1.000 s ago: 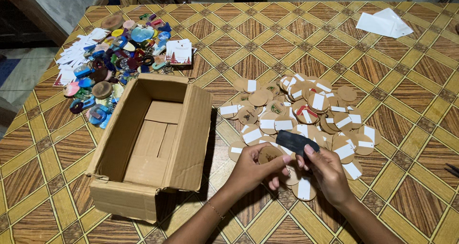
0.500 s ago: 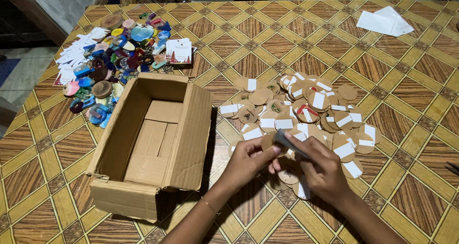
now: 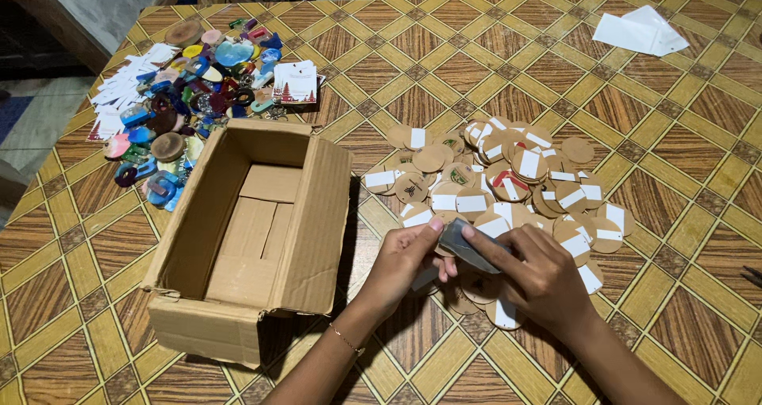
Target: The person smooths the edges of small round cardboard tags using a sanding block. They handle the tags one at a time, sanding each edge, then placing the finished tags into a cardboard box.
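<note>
Nearest the person, at the near edge of the surface [image 3: 476, 64], both hands meet over the front of a heap of discs. The left hand [image 3: 405, 261] is curled, its thumb and fingertips pinching the left end of a small dark grey flat piece [image 3: 464, 245]. The right hand [image 3: 540, 276] grasps the same piece from the right, its forefinger laid along the top of it. So the dark grey flat piece sits between the two hands, held just above the closest discs, tilted down to the right. A thin bracelet [image 3: 347, 339] circles the left wrist.

Under and just beyond the hands lies the pile of round brown discs [image 3: 508, 179], many with a white rectangular label stuck on; they overlap one another loosely, right of the surface's middle.

To the left of the hands stands an open cardboard box [image 3: 254, 230], flaps up, nothing visible inside it but its own folded bottom flaps. Its near corner comes close to the near edge.

Beyond the box, towards the far left corner, is a jumble of small colourful trinkets [image 3: 190, 80], with white paper tags [image 3: 127, 95] spread along the left edge and a small printed card [image 3: 294, 82] beside them.

At the far right corner lies a sheet of white paper [image 3: 641, 32].
</note>
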